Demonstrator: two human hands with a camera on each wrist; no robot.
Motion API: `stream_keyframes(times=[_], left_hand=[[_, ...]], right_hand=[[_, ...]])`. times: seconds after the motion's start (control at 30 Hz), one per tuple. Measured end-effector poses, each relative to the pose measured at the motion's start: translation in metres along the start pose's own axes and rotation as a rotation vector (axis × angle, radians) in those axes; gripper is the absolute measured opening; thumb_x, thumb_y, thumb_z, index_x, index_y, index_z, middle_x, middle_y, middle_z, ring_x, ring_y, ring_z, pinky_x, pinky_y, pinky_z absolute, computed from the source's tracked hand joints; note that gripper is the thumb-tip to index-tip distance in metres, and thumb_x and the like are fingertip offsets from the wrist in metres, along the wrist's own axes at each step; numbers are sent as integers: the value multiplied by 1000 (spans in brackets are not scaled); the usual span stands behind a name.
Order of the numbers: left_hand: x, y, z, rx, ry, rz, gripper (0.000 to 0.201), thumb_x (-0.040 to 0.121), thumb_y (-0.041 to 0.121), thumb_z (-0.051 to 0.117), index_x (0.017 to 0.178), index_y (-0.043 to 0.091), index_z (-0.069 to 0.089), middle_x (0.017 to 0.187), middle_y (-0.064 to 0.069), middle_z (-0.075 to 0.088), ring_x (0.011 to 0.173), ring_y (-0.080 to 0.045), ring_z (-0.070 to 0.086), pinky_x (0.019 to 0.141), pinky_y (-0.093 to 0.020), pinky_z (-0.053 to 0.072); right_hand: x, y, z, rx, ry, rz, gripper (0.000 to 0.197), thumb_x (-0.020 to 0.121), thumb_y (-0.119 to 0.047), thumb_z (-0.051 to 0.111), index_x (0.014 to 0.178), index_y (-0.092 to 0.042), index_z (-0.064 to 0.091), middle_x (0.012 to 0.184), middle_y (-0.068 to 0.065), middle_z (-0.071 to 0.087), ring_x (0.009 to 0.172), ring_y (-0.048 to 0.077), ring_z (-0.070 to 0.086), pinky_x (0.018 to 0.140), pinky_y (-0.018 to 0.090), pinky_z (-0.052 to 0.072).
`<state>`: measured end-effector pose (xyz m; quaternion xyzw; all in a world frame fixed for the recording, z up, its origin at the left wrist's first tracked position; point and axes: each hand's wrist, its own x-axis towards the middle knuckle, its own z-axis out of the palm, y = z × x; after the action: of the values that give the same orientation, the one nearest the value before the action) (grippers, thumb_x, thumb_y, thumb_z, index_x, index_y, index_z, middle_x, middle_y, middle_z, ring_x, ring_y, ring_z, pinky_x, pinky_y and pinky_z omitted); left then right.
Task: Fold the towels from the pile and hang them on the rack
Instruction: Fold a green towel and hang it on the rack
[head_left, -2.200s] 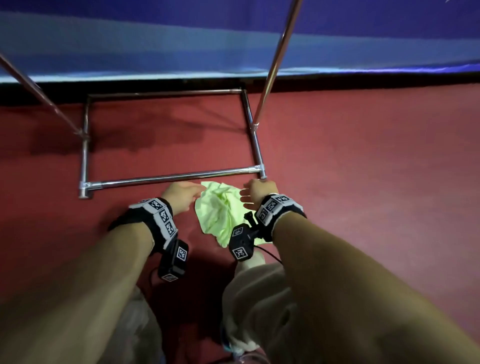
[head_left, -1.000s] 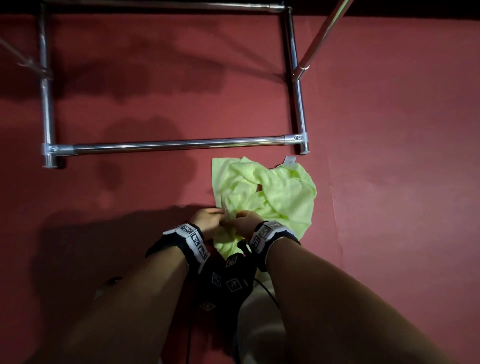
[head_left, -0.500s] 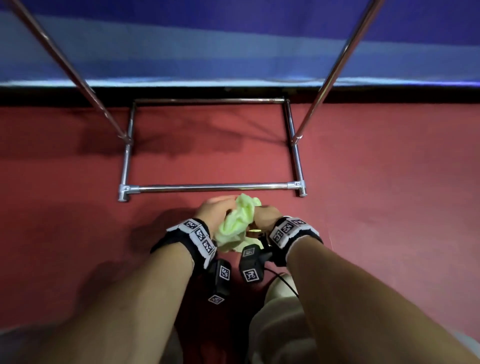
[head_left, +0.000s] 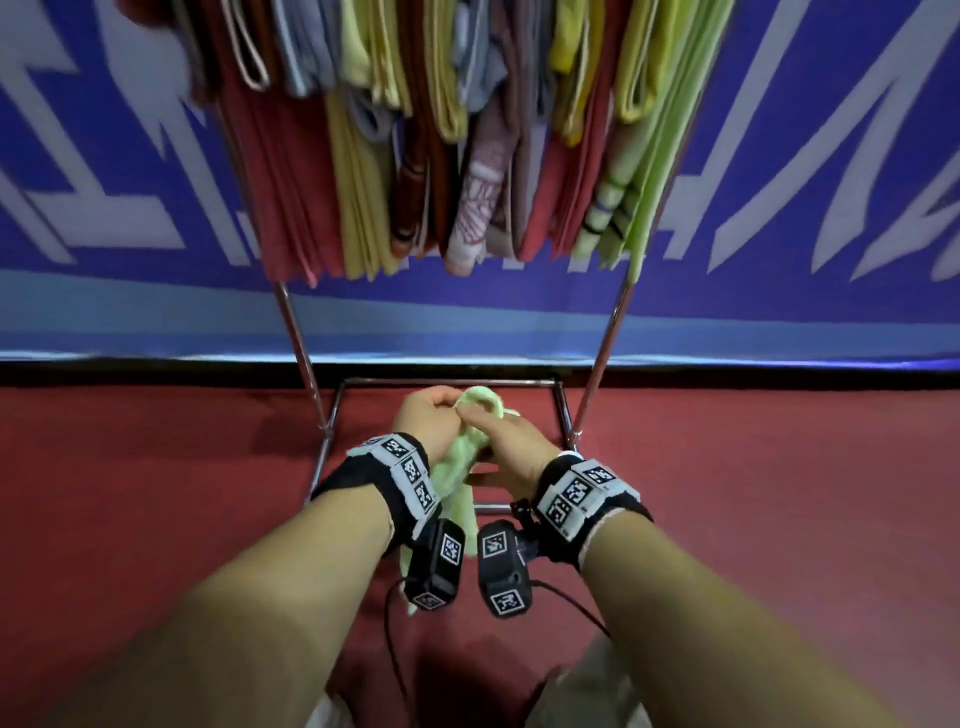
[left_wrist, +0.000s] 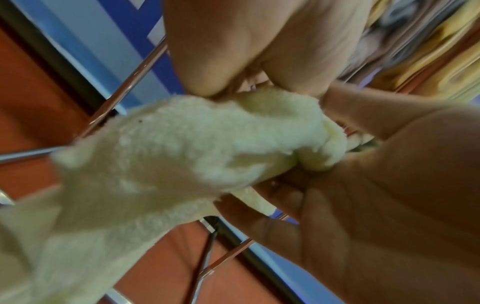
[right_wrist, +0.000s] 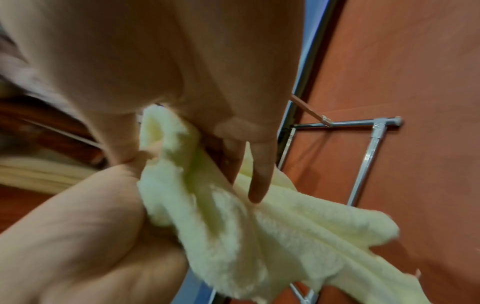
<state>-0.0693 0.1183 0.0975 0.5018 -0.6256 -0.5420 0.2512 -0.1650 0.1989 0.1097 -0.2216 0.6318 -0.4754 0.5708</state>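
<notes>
The left hand (head_left: 426, 423) and right hand (head_left: 506, 447) are close together, the fingers of both curled round the bunched top of a pale green towel (head_left: 457, 493). A blue banner (head_left: 831, 182) with white shapes spans the far side, above the red floor (head_left: 779, 493). The metal rack (head_left: 296, 332) stands at the centre, crowded with hung towels (head_left: 467, 156) in red, yellow and green. The held towel dangles between the wrists, on the near side of the rack's base.

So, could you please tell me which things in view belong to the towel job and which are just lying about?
Job: green towel, gripped by left hand and right hand; rack; hung towels.
Not the job: banner; floor.
</notes>
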Motion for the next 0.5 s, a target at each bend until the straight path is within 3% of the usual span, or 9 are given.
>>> stream_keyframes(times=[0.07,0.13,0.2,0.33,0.43,0.5], left_hand=[[-10,32,-14,-29,8,51,7,84,16,74,82,22,75,82,0,76,84,-24,72,85,-38,57],[-21,64,-28,-58,8,125,4,86,20,74,84,23,75,87,-1,77,82,-20,71,85,-37,58],[-32,95,-42,-34,1,226,6,90,20,71,87,24,74,90,-1,75,83,-17,68,80,-31,55],[-53,144,-74,21,-13,353,11,87,35,73,90,25,76,93,-2,78,94,-26,72,90,-46,57],[-69,174,-96,55,-15,385,18,93,34,68,94,18,76,92,-5,77,91,-27,73,89,-46,57],[-79,192,-108,61,-17,394,16,94,35,67,90,21,74,91,-1,77,92,-25,72,88,-41,56]], right_hand=[[-18,-25,4,-46,91,-123,23,98,-29,59,100,-9,69,94,12,74,88,29,70,90,51,58],[-32,-49,3,-123,162,-202,28,93,-31,58,96,-7,71,101,21,75,96,37,71,94,62,54],[-50,-74,4,-175,182,-261,28,95,-30,59,98,-7,73,104,20,75,95,37,71,91,57,56],[-95,-122,7,-198,188,-426,25,102,-24,57,104,-5,73,100,16,76,83,26,69,80,41,58],[-119,-151,10,-230,157,-506,24,103,-27,58,100,-7,72,87,9,74,70,19,69,63,30,57],[-134,-170,15,-273,137,-552,28,102,-31,59,98,-7,72,88,12,75,72,20,70,70,38,59]])
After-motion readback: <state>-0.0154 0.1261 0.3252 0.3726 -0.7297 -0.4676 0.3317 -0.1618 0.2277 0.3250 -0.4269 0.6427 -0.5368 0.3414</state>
